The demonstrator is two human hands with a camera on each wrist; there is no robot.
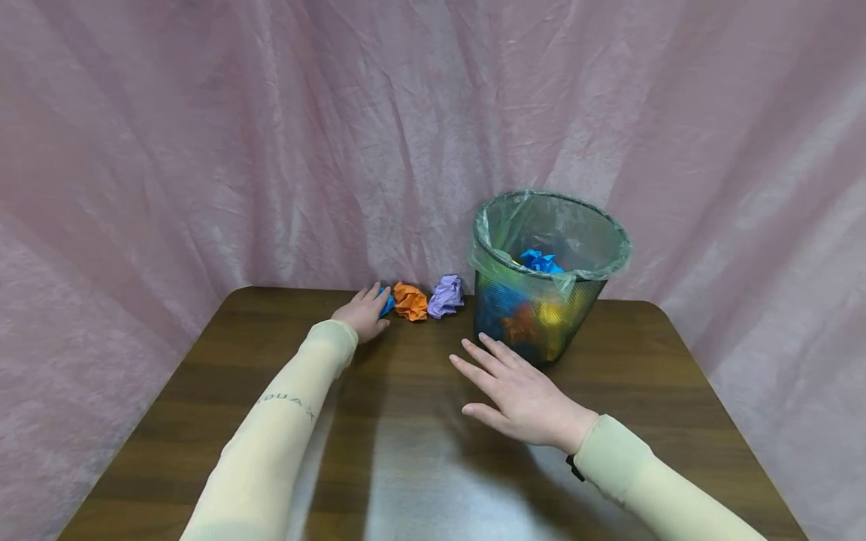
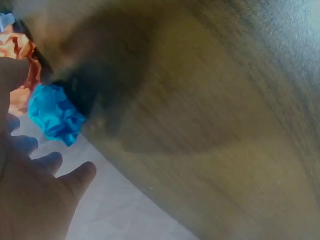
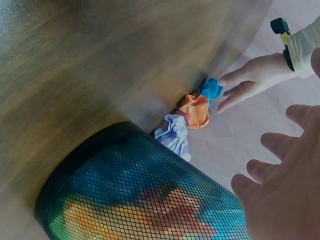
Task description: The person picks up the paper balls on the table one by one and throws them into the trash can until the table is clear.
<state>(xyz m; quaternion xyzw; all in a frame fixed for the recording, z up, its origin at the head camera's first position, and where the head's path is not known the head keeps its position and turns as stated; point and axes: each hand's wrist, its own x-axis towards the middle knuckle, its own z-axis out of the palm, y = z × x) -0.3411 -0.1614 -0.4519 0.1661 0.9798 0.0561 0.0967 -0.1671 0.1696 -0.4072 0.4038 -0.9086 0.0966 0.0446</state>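
Note:
At the table's back edge my left hand [image 1: 363, 312] reaches over a crumpled blue paper ball [image 2: 56, 114], fingers spread and extended around it. Right beside that ball lies an orange paper ball [image 1: 410, 302], then a lilac paper ball [image 1: 446, 296], the three in a row. My right hand [image 1: 521, 398] hovers over the table in front of the bin, fingers spread, holding nothing. The black mesh bin [image 3: 145, 165] with a thin green liner stands at the back right. Inside it a blue paper ball [image 1: 540, 261] shows on top, with yellow and orange ones seen through the mesh.
The brown wooden table [image 1: 406, 451] has rounded back corners. A pink curtain [image 1: 325, 135] hangs directly behind its back edge. The bin's lined rim [image 1: 551, 274] rises well above the paper balls, and its base stands just beyond my right fingertips in the head view.

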